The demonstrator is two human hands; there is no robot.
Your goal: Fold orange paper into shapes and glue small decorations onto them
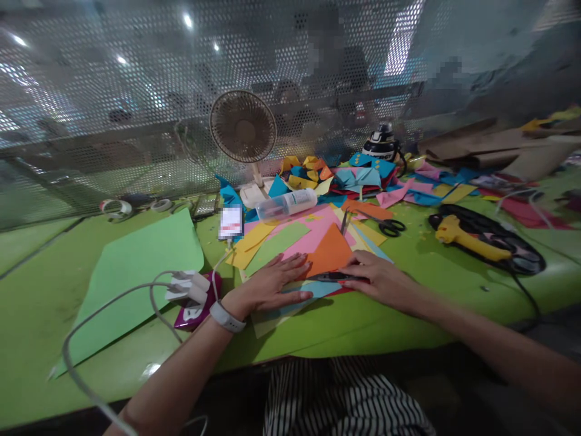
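My left hand (272, 283) lies flat with fingers spread on a stack of coloured paper sheets (290, 239) on the green table (408, 303). An orange sheet (330, 253) sits on top, just right of those fingers. My right hand (380, 280) is closed on a thin dark pen-like tool (330, 277), whose tip points left across the paper toward the left hand. A white band is on my left wrist.
A large green sheet (131, 272) lies left. White cables and plugs (186, 286) rest on a purple object. Scissors (385, 226), a clear bottle (287, 203), a small fan (243, 128), a yellow glue gun (467, 237) on a dark tray, and paper scraps lie behind. A perforated metal screen backs the table.
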